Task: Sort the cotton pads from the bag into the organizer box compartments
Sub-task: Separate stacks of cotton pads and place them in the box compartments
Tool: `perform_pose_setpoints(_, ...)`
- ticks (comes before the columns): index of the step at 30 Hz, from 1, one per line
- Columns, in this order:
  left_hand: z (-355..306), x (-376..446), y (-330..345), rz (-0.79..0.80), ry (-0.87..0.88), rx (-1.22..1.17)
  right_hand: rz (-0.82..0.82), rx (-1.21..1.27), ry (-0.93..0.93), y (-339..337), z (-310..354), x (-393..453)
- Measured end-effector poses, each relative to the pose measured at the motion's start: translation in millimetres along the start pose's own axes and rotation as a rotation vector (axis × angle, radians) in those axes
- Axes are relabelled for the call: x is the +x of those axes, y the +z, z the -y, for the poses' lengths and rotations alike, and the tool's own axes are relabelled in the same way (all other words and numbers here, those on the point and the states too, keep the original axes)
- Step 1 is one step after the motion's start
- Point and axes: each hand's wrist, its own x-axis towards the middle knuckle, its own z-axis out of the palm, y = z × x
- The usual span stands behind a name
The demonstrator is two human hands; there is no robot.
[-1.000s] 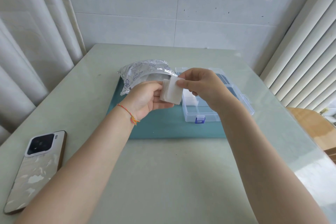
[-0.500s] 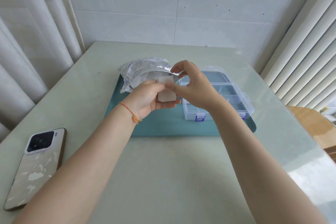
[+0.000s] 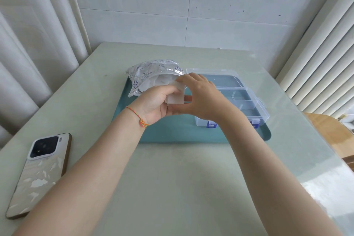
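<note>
Both hands are gripping 1 stack of cotton pads (image 3: 175,98): left hand (image 3: 155,101) clamping it, right hand (image 3: 201,97) pinching pads off; next, carrying them right into the organizer box (image 3: 241,99).

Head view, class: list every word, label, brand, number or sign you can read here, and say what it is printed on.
None can be read.
Bag: blue printed figures, too blurred to tell if any are letters.
Phone: no writing visible on its back.
Organizer box: blue latches, no label visible.
</note>
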Motion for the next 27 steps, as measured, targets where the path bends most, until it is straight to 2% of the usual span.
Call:
perform_pose_setpoints(7, 5.2, 1.0, 4.6, 0.004, 0.002, 0.061, 0.009, -0.073, -0.023, 1.5, 7.7, -1.6)
perform_pose_setpoints(12, 0.5, -1.0, 4.3, 0.031, -0.027, -0.065, -0.071, 0.048, -0.005, -0.4, 12.2, -1.4)
perform_pose_setpoints(17, 4.0, -0.5, 5.4, 0.043, -0.007, -0.015, 0.053, 0.039, -0.003, -0.2, 14.5, -2.8)
perform_pose_setpoints(20, 3.1, -0.4, 5.6, -0.018, -0.021, -0.032, 0.04, -0.018, -0.025, 0.0, 12.7, -3.1)
perform_pose_setpoints(24, 3.3, -0.8, 8.1, -0.008, -0.019, -0.01, -0.012, -0.031, -0.034, 3.6, 12.0, -2.3)
perform_pose_setpoints(27, 7.8, 1.1, 11.0, -0.044, 0.014, -0.003, 0.064, -0.013, -0.012, 2.2, 11.6, -2.2)
